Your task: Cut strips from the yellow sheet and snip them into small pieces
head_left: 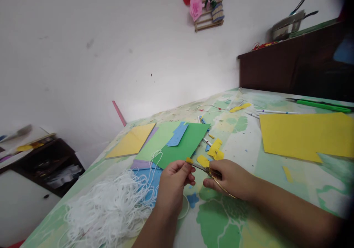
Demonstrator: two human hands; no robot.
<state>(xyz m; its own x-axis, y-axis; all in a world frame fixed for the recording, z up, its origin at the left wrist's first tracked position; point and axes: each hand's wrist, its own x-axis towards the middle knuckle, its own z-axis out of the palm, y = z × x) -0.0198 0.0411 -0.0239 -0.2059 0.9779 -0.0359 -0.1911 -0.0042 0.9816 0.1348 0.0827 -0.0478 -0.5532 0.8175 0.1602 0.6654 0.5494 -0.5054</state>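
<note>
Okay, we see left hand point(174, 180) pinching a yellow scrap point(189, 160). Right hand point(235, 178) grips scissors point(201, 167); white string point(110, 207) lies near left.

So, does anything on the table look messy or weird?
Yes: the white string beside the left hand is a tangled heap, with loops lying over green paper. The big yellow sheet looks odd too: its near edge is uneven, as if cut.

String point(107, 207) is heaped on the table point(238, 159), left of the scissors point(205, 169); sheets point(181, 154) are stacked behind it; a pan point(287, 28) is placed on the cabinet point(265, 63).
</note>
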